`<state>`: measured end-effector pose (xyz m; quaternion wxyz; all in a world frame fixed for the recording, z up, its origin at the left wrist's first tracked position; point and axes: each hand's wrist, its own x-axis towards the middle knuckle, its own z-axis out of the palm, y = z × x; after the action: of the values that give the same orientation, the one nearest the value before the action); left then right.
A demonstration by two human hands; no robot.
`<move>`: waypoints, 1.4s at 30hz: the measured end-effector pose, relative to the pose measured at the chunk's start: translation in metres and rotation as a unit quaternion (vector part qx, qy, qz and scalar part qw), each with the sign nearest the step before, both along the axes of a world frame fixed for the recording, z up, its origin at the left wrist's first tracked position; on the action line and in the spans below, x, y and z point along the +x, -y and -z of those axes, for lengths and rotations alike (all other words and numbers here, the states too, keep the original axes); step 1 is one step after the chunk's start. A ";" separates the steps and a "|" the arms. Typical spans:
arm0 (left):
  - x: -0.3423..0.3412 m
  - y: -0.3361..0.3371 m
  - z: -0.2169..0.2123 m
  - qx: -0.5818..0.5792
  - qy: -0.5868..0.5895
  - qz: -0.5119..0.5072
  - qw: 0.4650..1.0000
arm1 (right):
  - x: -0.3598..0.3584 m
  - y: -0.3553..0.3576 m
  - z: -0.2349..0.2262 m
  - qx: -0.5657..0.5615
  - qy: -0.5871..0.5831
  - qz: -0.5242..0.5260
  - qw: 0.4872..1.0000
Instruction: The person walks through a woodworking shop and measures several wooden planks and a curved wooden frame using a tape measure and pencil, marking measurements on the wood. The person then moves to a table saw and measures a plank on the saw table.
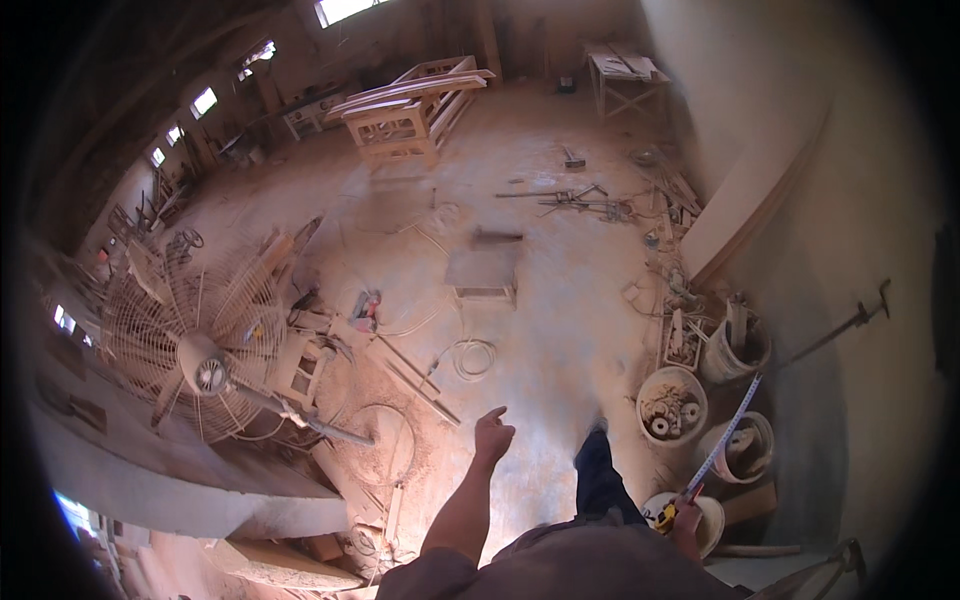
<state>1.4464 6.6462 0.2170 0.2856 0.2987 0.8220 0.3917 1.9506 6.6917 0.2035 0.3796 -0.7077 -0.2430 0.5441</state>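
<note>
My left hand (493,437) is held out in front of me over the floor, its index finger and thumb apart and nothing visible in it. Down at my right side, my right hand (686,527) grips a yellow and black tape measure (665,516). Its pale blade (728,440) is pulled out, slanting up and away past the buckets along the wall. My sleeve and body hide part of the right arm. One dark trouser leg (602,480) is stepped forward between my hands.
On the left stands a large caged fan (205,365). Buckets (672,407) of scraps line the right wall. A low stool (482,270) and a coiled hose (473,360) are ahead. Farther off are clamps (580,200) on the floor and a wooden frame with boards (410,110).
</note>
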 end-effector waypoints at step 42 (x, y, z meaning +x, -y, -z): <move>-0.493 -1.041 -0.074 0.083 0.178 -0.075 0.978 | -0.711 -1.207 -0.031 0.012 -0.101 -0.154 0.983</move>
<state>0.9535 7.6870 0.2914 0.3714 0.1841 0.7426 0.5260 1.2397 7.8988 0.2345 0.3225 -0.5989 -0.3161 0.6613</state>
